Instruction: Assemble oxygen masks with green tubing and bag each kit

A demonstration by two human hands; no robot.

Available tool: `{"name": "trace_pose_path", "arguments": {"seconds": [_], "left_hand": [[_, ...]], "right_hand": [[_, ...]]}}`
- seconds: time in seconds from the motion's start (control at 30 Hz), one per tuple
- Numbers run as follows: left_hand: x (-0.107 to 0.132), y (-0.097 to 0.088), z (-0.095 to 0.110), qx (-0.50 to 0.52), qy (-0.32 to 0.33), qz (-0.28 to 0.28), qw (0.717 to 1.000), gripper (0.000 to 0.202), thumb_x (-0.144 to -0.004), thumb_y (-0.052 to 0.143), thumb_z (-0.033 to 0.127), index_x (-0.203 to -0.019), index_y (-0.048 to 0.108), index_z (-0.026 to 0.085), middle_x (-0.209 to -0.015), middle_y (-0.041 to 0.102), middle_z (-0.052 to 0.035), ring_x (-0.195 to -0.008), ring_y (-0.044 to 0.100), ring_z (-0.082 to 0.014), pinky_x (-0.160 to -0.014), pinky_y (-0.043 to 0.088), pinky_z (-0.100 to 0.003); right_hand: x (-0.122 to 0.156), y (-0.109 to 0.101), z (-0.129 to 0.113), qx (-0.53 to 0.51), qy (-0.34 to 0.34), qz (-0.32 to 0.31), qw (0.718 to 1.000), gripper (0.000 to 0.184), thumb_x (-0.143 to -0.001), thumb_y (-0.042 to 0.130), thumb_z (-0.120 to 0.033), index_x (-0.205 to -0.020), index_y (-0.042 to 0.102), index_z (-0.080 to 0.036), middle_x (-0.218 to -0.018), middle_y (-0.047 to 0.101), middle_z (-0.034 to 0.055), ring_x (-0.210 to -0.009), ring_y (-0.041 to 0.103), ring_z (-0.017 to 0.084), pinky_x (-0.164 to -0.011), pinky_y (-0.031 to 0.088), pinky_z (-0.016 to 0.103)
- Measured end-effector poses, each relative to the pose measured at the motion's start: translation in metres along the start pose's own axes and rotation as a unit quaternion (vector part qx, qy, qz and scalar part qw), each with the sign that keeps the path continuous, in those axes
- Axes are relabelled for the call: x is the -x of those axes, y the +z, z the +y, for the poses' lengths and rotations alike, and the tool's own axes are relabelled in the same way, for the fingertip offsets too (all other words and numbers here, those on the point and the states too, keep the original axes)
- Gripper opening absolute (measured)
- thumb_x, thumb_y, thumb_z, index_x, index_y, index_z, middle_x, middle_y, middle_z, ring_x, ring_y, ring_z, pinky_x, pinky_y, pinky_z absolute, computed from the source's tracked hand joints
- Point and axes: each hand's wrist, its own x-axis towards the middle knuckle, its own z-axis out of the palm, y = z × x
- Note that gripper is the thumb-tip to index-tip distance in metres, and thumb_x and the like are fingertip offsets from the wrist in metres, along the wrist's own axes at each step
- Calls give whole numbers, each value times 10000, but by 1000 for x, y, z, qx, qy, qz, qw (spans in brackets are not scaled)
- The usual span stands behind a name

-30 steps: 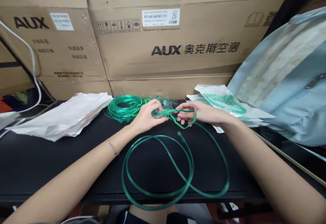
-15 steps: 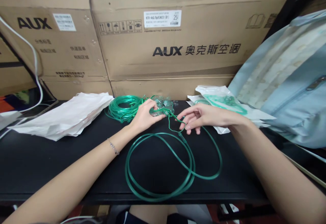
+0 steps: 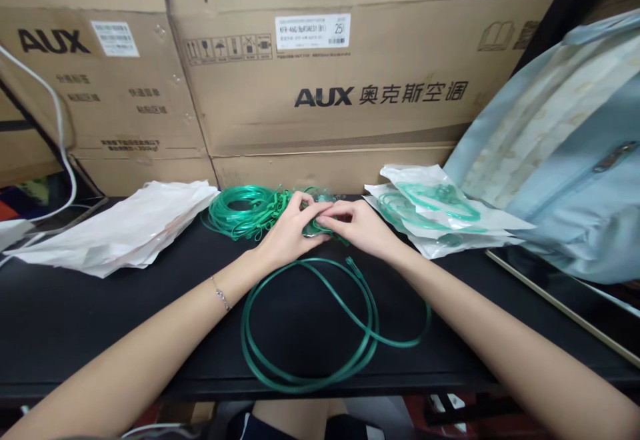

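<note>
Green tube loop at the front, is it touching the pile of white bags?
Apart. The head view shows bare black table between the green tube loop and the white bags on the left.

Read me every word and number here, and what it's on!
"AUX 奥克斯空调": big brown cardboard box, middle.
"AUX": brown cardboard box on the left.
"25": white paper label on the big box; its other print is too small.
Handling pictograms beside it: wordless.
Left box's white label and small print: blurred.
</note>
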Motion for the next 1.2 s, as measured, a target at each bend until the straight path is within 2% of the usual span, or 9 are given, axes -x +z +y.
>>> {"name": "trace_pose_path", "arguments": {"seconds": [0.1,0.2,0.3,0.47,0.53,0.7,0.87,1.03,1.2], "left_hand": [[-1,0,1,-5,3,30,1000,266,-716,645,240,-960,578,158,-1119,475,-119,-988,526,-206,-841,439,-340],[-1,-1,-1,22,-5,46,999,169,-697,666,247,-800,565,159,-945,589,-77,-905,571,-187,-814,443,-319],[-1,-4,-7,37,-53,80,995,234,-660,696,276,-655,488,167,-782,609,-41,-786,587,-173,-748,445,-299],[2,-9,-17,34,-146,154,977,337,-626,705,335,-602,404,184,-732,584,-13,-731,564,-162,-708,422,-285],[2,-11,-19,41,-165,172,970,361,-612,710,340,-607,382,189,-727,573,-5,-722,553,-158,-704,413,-281],[0,-20,-19,92,-171,182,964,369,-599,707,326,-593,364,189,-734,553,-2,-730,534,-150,-719,400,-279],[-3,-33,-17,170,-175,151,958,364,-571,724,298,-539,383,173,-724,562,-2,-727,550,-150,-727,409,-283],[-6,-40,-22,282,-214,237,905,333,-531,746,277,-527,434,159,-675,566,13,-671,572,-136,-632,458,-257],[-10,-53,-30,369,-267,316,832,326,-514,752,298,-579,465,158,-743,600,-2,-668,605,-144,-573,516,-266]], "right_hand": [[3,-3,-3,-15,-14,-61,998,281,-803,481,-264,-639,678,-148,-842,636,56,-781,585,155,-710,433,276],[2,-12,0,-53,19,-15,998,238,-806,475,-282,-797,675,-153,-889,647,60,-812,599,158,-723,443,267],[4,-25,0,40,74,29,996,263,-826,443,-328,-847,639,-153,-837,658,66,-769,599,167,-673,434,268],[19,-31,-10,229,173,-260,922,479,-777,416,-593,-711,612,-162,-677,627,77,-602,571,180,-534,384,274],[24,-25,-10,236,155,-303,910,436,-725,513,-579,-817,614,-165,-741,634,75,-631,578,184,-529,383,265],[20,-17,0,193,107,-280,934,257,-740,594,-338,-942,603,-180,-811,644,39,-705,587,152,-600,397,230],[22,-33,-19,209,81,-276,935,419,-820,385,-550,-847,570,-175,-797,629,49,-676,561,164,-564,370,255],[33,-33,-33,251,51,-362,896,302,-733,551,-465,-875,529,-200,-729,601,12,-622,540,159,-520,334,246],[32,-36,-29,286,-5,-310,907,113,-741,514,-218,-821,593,-206,-898,545,34,-653,527,129,-590,355,253]]}}
